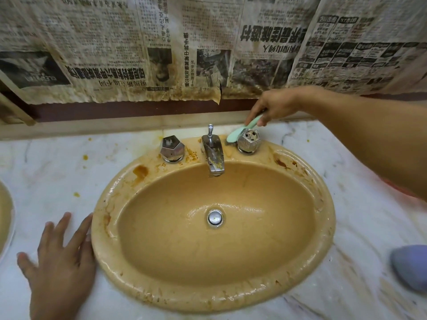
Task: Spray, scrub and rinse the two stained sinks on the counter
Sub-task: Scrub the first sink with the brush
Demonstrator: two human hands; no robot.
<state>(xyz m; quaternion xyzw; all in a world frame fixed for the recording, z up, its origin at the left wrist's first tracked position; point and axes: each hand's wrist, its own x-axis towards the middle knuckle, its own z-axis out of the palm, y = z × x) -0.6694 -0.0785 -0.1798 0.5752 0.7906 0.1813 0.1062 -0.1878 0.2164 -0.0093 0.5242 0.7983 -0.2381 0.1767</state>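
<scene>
Two sinks belong to this task, but only one is fully in view. The marble tabletop (pixel 369 158) carries the yellow sink (pixel 328 227) in its middle. Of the second sink (pixel 4 215) only a slice shows at the left edge. Old newspaper (pixel 115 54) covers the wall behind the back edge.

The left hand (pixel 60 273) lies flat on the tabletop with fingers spread, just beside the front-left rim of the sink, holding nothing. The right hand (pixel 275 105) reaches to the back edge, its fingers closed around a green brush (pixel 240 132). The brush head sits between the faucet (pixel 213 155) and the right handle (pixel 249 140), touching the ledge there.

I judge the step to be scrubbing, at the back ledge. Brown stains remain by the left handle (pixel 172 148), on both rim shoulders and along the front rim, so much is left. The next move probably needs short, firm strokes around the handle bases, then wider ones down toward the drain (pixel 215 218).
</scene>
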